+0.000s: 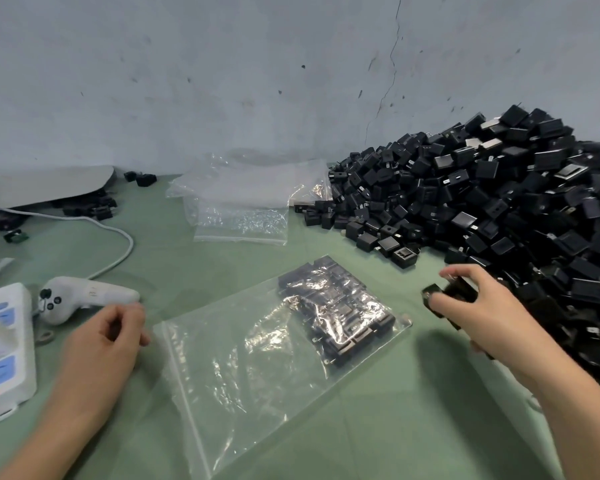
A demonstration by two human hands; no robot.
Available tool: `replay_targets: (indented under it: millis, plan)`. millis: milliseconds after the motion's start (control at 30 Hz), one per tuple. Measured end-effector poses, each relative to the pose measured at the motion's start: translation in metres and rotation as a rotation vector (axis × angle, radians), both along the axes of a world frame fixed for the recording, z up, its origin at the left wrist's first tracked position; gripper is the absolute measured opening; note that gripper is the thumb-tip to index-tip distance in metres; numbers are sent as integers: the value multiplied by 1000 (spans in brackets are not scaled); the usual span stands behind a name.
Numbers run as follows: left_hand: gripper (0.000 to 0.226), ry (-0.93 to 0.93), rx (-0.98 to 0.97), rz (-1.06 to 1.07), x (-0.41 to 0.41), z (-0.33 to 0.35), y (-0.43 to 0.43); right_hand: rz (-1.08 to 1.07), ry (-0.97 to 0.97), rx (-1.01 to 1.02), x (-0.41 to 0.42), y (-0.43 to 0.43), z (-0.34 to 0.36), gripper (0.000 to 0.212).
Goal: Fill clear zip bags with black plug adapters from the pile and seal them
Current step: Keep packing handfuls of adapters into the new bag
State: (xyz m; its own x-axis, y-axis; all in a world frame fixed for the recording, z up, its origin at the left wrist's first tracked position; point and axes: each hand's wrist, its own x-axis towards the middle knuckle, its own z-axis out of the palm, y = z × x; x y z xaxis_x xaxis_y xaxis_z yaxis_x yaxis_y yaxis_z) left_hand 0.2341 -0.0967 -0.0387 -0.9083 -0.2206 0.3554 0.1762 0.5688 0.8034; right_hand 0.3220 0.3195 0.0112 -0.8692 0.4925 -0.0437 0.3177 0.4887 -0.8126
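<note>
Head view: the zip bag (243,375) lies partly filled on the table (378,427), near the pile (499,202). The right hand (482,313) grips black adapters (431,293): hard, light, likely slippery, best held by flat sides. The left hand (108,329), loosely curled beside the limp bag's mouth, seems empty.

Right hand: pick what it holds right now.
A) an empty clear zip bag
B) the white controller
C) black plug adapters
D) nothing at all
C: the right hand has its fingers curled round a few black plug adapters at the edge of the pile, while the zip bag lies flat on the table, apart from it.
</note>
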Motion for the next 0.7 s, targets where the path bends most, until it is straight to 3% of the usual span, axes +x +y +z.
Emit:
replay_targets:
  millis: [67,133,200,300,367,500,700]
  plan:
    - [44,121,38,-10,13,22,17,181,131,-403,-3,-21,17,34]
    - [36,221,68,-168,29,46,42,374,161,-627,-11,-48,26,42]
    - [25,233,55,-418,45,63,66,526,152,-658,-18,-81,28,45]
    - [46,177,-93,-646,56,65,84,674,150,-608,-23,-123,27,41]
    - [45,217,-189,-632,58,60,85,734,157,-601,-24,-140,26,38]
    - [35,218,-98,-499,66,53,67,804,148,-670,-23,-170,23,38]
    - [34,-19,279,-413,73,49,26,822,81,-770,-21,-198,20,38]
